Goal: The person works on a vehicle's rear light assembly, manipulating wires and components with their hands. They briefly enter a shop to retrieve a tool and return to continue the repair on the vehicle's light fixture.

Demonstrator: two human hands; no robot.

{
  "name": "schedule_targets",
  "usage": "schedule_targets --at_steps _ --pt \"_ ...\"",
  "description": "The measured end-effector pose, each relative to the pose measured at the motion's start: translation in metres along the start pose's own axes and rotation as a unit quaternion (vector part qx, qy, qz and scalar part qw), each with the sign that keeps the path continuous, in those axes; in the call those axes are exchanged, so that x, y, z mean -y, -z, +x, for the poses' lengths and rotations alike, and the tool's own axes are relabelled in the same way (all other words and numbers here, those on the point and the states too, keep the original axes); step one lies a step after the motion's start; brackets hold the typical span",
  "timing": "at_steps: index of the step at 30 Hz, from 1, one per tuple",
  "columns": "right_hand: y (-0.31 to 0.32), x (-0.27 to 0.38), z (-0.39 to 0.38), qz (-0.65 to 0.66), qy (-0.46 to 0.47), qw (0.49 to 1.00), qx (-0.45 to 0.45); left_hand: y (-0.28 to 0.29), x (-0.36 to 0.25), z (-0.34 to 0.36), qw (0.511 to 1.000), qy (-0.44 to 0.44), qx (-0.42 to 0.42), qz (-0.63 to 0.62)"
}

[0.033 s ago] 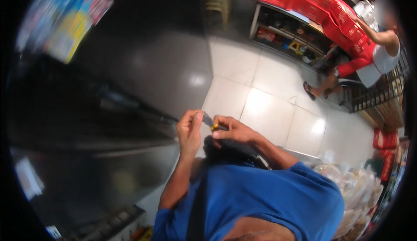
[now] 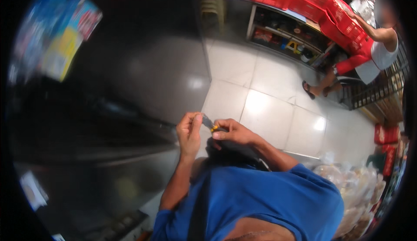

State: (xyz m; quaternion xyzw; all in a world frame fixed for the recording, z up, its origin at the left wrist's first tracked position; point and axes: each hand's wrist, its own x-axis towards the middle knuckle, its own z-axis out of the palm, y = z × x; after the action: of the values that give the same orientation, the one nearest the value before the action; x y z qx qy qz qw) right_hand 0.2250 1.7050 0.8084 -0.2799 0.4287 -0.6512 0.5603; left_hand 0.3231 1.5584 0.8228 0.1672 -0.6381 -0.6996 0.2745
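A small, narrow dark grey thing with yellow at one end spans the gap between my two hands in front of my chest. My left hand pinches its grey end between thumb and fingertips. The fingers of my right hand are closed on the yellow end. It is too small and blurred to tell its exact kind. Both hands are just off the edge of a large dark, shiny panel, above the tiled floor.
Red crates line a counter at the far right, over shelves of mixed goods. A person in a white top stands there beside a dark rack. Clear bags are piled by my right side. Colourful packages are far left.
The whole view has shifted slightly. My hands keep the same hold on the small grey and yellow thing.
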Motion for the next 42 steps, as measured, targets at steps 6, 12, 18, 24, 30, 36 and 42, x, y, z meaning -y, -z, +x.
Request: schedule_targets --at_steps 6,12,18,24,30,36,42 --pt "0.077 0.037 0.036 0.053 -0.001 0.994 -0.092 -0.040 0.053 0.118 0.998 0.013 0.063 -0.021" --pt "0.169 0.096 0.097 -0.037 0.012 0.985 -0.169 -0.092 0.055 0.249 0.995 0.014 0.088 -0.043" --pt "0.257 0.158 0.142 -0.014 0.068 0.965 -0.252 -0.133 0.068 0.363 0.982 0.030 0.157 -0.105" --pt "0.374 0.204 0.206 -0.080 0.106 0.956 -0.262 -0.182 0.119 0.469 0.986 0.075 0.147 -0.027" --pt "0.478 0.272 0.266 -0.131 0.031 0.973 -0.185 -0.230 0.169 0.579 0.992 0.101 0.070 0.008" --pt "0.539 0.312 0.369 -0.231 0.068 0.967 -0.083 -0.213 0.176 0.661 0.983 0.105 -0.062 0.134" --pt "0.551 0.315 0.496 -0.217 0.045 0.975 0.029 -0.202 0.182 0.685 0.964 0.068 -0.232 0.109"
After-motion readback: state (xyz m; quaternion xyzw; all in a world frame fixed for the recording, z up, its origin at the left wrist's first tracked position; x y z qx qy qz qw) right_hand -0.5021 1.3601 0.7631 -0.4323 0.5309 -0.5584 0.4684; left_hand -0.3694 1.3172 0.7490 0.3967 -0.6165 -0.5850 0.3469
